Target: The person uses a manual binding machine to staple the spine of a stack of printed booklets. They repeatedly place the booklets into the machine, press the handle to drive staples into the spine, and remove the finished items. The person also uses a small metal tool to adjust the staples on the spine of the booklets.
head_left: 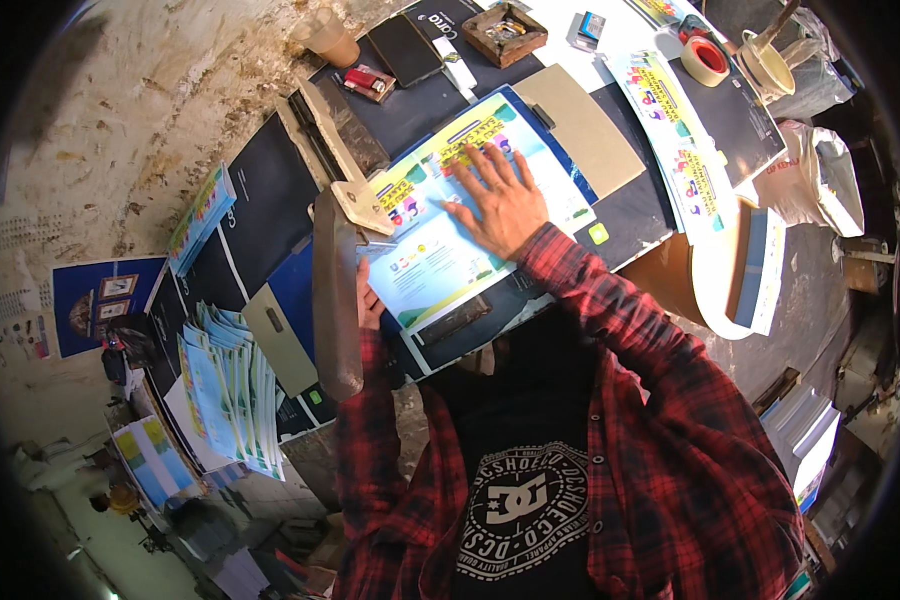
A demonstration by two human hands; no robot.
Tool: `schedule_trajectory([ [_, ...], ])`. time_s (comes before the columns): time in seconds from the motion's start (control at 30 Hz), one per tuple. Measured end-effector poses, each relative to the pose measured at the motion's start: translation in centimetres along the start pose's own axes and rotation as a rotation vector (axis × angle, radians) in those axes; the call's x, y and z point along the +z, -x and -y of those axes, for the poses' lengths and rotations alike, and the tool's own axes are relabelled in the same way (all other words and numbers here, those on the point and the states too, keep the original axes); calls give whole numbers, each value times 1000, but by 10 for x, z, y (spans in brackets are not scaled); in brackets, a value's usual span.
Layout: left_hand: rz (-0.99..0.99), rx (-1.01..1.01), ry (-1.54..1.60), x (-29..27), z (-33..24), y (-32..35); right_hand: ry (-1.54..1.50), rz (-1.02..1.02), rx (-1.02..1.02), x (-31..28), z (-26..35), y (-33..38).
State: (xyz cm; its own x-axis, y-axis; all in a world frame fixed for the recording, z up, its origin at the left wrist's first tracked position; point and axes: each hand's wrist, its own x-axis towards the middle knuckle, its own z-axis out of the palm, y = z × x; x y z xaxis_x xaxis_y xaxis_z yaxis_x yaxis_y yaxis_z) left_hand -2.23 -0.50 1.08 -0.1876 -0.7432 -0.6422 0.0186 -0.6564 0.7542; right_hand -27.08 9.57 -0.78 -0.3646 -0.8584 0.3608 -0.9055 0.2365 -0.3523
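Note:
A colourful printed booklet sheet (pixel 440 255) lies spread on a blue-edged board, its left edge reaching under a worn beige metal device (pixel 355 200) with a long brown bar-like arm (pixel 337 300). My right hand (pixel 503 205) rests flat on the sheet, fingers spread and pointing away from me. Beside the sheet's lower left edge is my left hand (pixel 369 300). The brown bar covers part of it, and only some fingers show, so I cannot tell whether they grip anything.
Stacked booklets (pixel 230 385) stand at the left, with another small pile (pixel 200 220) farther back. Printed sheets (pixel 675 145) lie at the right near a tape roll (pixel 705 62). At the back are a plastic cup (pixel 327 38), a red lighter (pixel 367 80) and a wooden ashtray (pixel 505 35).

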Motion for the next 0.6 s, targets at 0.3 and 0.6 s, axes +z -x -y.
schedule_trajectory([
  [0.3,-23,26,-86,27,9,-5,107,27,9,-4,-19,-1],
  [0.6,-34,46,-31,25,7,-5,93,24,40,6,-13,-2],
])
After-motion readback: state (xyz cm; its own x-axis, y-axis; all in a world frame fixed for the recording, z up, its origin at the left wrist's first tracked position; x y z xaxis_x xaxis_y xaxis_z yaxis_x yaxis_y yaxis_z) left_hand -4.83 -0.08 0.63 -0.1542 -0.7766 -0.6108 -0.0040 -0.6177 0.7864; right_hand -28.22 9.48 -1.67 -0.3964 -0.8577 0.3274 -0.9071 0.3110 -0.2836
